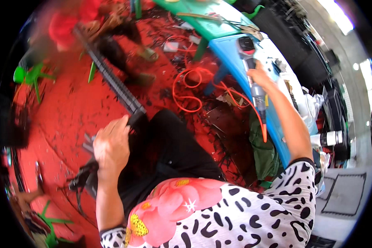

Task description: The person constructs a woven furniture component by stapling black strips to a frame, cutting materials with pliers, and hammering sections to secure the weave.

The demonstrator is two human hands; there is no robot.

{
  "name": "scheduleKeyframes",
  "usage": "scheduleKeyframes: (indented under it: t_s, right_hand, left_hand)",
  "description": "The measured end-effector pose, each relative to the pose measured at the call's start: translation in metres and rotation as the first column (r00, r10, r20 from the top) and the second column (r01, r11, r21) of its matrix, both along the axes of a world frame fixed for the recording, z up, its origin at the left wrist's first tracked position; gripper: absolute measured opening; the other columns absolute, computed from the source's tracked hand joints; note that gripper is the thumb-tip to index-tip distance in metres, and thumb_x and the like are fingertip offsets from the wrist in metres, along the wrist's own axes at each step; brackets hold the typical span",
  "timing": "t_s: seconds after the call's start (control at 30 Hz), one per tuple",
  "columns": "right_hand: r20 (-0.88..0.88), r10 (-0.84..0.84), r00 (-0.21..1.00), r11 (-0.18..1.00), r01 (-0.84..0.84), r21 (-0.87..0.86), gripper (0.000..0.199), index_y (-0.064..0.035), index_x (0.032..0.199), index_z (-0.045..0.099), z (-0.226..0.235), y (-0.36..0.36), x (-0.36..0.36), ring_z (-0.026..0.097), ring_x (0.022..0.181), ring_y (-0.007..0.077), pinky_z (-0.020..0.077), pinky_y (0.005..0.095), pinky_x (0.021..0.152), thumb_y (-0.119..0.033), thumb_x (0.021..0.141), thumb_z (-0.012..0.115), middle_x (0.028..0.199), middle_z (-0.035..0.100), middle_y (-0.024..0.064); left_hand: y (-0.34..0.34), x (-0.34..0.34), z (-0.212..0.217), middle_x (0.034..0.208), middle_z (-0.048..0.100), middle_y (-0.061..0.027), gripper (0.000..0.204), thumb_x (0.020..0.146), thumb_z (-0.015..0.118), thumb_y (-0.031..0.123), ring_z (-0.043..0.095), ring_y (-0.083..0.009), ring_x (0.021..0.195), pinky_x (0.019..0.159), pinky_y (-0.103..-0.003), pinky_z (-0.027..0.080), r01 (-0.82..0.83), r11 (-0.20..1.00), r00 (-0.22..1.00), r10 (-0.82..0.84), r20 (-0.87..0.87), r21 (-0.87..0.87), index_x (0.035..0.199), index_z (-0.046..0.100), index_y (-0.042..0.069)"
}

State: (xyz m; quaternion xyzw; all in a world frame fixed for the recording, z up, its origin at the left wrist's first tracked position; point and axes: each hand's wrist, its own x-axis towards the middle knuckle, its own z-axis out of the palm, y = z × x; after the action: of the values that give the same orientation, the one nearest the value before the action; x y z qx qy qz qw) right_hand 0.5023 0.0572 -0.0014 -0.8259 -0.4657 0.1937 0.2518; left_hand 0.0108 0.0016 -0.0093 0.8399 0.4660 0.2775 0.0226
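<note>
My left hand (111, 142) is closed around the near end of a long dark bar with ridges across it (115, 84). The bar slants away to the far left, above the red floor, and its near end lies by my black-trousered knee (169, 128). Over the blue table's edge, my right hand (260, 76) wraps around a grey corded power tool (259, 99) that looks like an angle grinder. Its black and red head (246, 44) points away from me, and an orange cord (263, 128) runs from its rear. The palm hides part of the tool's body.
A person in red (66, 25) sits at the bar's far end, one hand near it. The blue table (227, 45) adjoins a green table (194, 18). Looped orange cord (186, 91) and dark scraps litter the red floor. Green stools (35, 76) stand left; a green bag (262, 153) lies right.
</note>
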Motion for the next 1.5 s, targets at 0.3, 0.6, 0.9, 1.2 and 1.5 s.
scheduleKeyframes:
  t_s: [0.3,0.6,0.9,1.2,1.5]
  right_hand:
    - [0.424,-0.059,0.904,0.921,0.213,-0.327,0.057,-0.0002,0.131,0.039,-0.037,0.069,0.001,0.056,0.115,0.0357,0.0447,0.0423,0.095,-0.02,0.08,0.056,0.121,0.057,0.0243]
    - [0.377,-0.192,0.906,0.979,0.152,0.132,0.057,-0.0045,0.127,0.048,-0.033,0.051,0.056,0.057,0.11,0.036,0.0449,0.0444,0.093,-0.038,0.083,0.063,0.117,0.06,0.0214]
    - [0.4,-0.122,0.908,0.947,0.227,-0.227,0.092,-0.0007,0.129,0.051,-0.071,-0.113,0.111,0.059,0.109,0.0338,0.0447,0.0426,0.092,-0.064,0.066,0.071,0.117,0.061,0.0226]
    - [0.548,-0.184,0.816,0.864,0.4,-0.307,0.07,0.0027,0.128,0.05,-0.124,-0.143,0.248,0.053,0.115,0.0384,0.0378,0.0418,0.1,-0.041,0.075,0.063,0.12,0.057,0.0255]
    - [0.281,0.031,0.959,0.964,-0.104,0.246,0.058,-0.0015,0.129,0.049,-0.05,-0.102,0.026,0.057,0.104,0.0309,0.0425,0.0373,0.092,-0.031,0.082,0.065,0.117,0.058,0.017]
  left_hand:
    - [0.014,0.0,0.008,0.083,0.065,-0.0183,0.016,0.087,0.057,0.007,0.064,-0.0296,0.072,0.066,-0.034,0.049,0.01,0.943,0.972,0.07,0.226,-0.333,0.095,0.064,-0.005]
    - [0.018,-0.011,0.013,0.077,0.065,-0.0122,0.017,0.086,0.059,0.007,0.058,-0.014,0.07,0.068,-0.027,0.045,-0.005,0.806,0.923,0.232,0.308,-0.592,0.094,0.065,-0.006]
    - [0.011,0.002,0.025,0.086,0.067,-0.0209,0.019,0.085,0.058,0.009,0.066,-0.03,0.078,0.072,-0.033,0.049,-0.058,0.872,0.958,0.186,0.219,-0.486,0.094,0.065,-0.005]
    - [0.008,-0.002,0.003,0.092,0.065,-0.0134,0.019,0.079,0.059,-0.003,0.064,-0.0271,0.083,0.073,-0.031,0.05,0.081,0.982,0.956,-0.028,0.293,-0.17,0.096,0.065,-0.002]
    - [0.002,-0.012,0.003,0.1,0.061,-0.0115,0.027,0.071,0.065,-0.005,0.062,-0.0287,0.085,0.073,-0.035,0.048,0.099,0.995,0.967,-0.088,0.239,-0.033,0.098,0.065,0.0]
